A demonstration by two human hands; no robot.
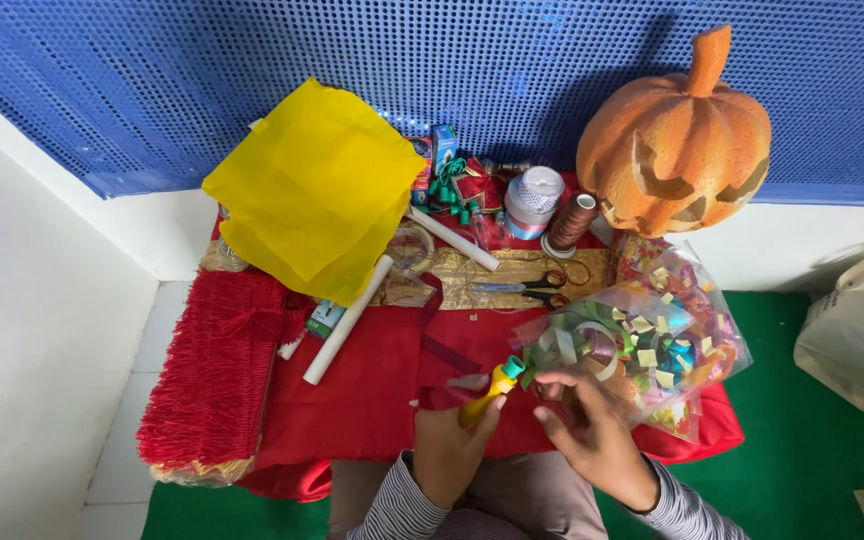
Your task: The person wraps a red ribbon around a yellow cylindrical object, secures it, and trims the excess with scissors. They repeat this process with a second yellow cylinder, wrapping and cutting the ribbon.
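My left hand (449, 445) grips a small yellow glue bottle (487, 396) with a teal cap, tilted up to the right. The cap's tip touches a rosette of curled paper strips (584, 345) in green, grey and purple. My right hand (592, 430) holds the rosette from below with its fingertips. A dark red ribbon strip (444, 350) lies across the red cloth (372, 390) just left of the bottle. Both sleeves are striped.
A clear bag of coloured paper bits (674, 330) lies to the right. An orange carved pumpkin (674, 140) stands behind it. Scissors (527, 290), a gold band, white tubes (347, 318), yellow tissue paper (314, 190), thread spools and red fringe trim (214, 380) crowd the cloth.
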